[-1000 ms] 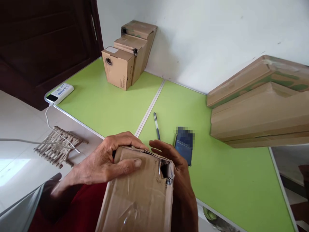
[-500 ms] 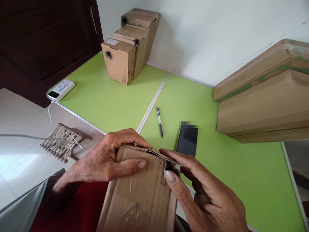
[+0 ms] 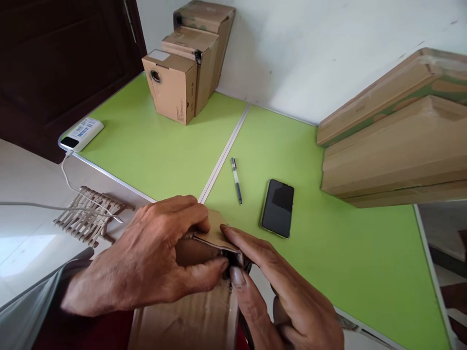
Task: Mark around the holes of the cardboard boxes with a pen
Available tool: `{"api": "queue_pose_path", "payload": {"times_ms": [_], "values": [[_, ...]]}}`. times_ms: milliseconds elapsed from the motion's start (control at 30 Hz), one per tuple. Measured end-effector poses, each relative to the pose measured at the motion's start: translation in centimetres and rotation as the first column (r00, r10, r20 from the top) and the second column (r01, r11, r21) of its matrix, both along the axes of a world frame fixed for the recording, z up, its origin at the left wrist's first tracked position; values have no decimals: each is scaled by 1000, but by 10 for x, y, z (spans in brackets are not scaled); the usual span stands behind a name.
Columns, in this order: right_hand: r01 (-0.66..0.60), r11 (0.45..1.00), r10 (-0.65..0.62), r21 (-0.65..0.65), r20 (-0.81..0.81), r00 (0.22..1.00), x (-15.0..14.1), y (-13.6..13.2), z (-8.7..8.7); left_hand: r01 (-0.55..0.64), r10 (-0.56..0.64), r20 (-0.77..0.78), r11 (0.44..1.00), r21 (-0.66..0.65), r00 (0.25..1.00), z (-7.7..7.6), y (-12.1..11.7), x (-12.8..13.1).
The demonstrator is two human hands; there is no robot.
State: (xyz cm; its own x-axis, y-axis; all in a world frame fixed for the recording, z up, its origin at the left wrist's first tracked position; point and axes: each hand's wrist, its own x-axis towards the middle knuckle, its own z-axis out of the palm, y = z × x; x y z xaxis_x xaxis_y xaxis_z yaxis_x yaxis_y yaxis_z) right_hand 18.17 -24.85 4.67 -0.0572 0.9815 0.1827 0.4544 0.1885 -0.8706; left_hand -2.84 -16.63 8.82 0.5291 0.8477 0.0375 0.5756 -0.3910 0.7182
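A worn cardboard box (image 3: 197, 316) rests against me at the near edge of the green table (image 3: 328, 253). My left hand (image 3: 153, 257) is wrapped over its top end, thumb across the front face. My right hand (image 3: 277, 291) pinches the box's raised top flap (image 3: 213, 233) at its right corner, thumb beside a torn hole. Both hands are closed on the box.
A black pen (image 3: 236, 180) and a dark phone (image 3: 278, 208) lie just beyond the box. Three small cardboard boxes (image 3: 182, 63) stand at the far left by the wall. Long stacked cartons (image 3: 394, 141) fill the right. A white power bank (image 3: 80, 134) with a cable sits on the left corner.
My left hand slid further over the box top. The box sank lower and its top flap now stands up under my right fingers. The view shifted slightly.
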Motion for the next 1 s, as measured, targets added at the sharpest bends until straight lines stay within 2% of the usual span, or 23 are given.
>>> {"api": "queue_pose_path", "payload": {"times_ms": [100, 200, 300, 400, 433, 467, 567, 633, 733, 833, 900, 1000], "values": [[30, 999, -29, 42, -19, 999, -6, 0, 0, -43, 44, -23, 999, 13, 999, -1, -4, 2], [57, 995, -54, 87, -40, 998, -10, -1, 3, -32, 33, -50, 999, 23, 998, -2, -7, 5], [56, 998, -56, -2, -130, 990, -2, 6, -4, -37, 38, -43, 999, 31, 998, -1, -6, 5], [170, 975, -198, -141, -211, 957, 17, 33, -35, -53, 53, -24, 998, 18, 998, -2, -7, 3], [256, 952, -280, -168, -135, 951, 25, 46, -50, -55, 55, -23, 998, 11, 998, -3, -7, 2], [335, 918, -335, -210, 41, 941, 31, 60, -66, -53, 54, -22, 999, 6, 998, -4, -8, 2], [409, 875, -344, -259, 263, 902, 42, 102, -105, -23, 23, -18, 1000, -15, 1000, -6, -9, 1], [430, 861, -327, -272, 352, 877, 41, 124, -118, 7, -7, -5, 999, -49, 1000, -7, -7, 1], [449, 842, -298, -300, 437, 849, 36, 146, -123, 65, -61, 41, 993, -103, 997, -8, -1, -4], [442, 836, -284, -325, 433, 855, 35, 155, -122, 160, -143, 129, 979, -130, 981, -9, 7, -12], [421, 842, -288, -337, 380, 879, 39, 152, -121, 220, -189, 200, 964, -149, 961, -11, 10, -18], [362, 861, -304, -357, 209, 929, 46, 133, -111, 265, -207, 298, 949, -169, 932, -18, 12, -23]]}}
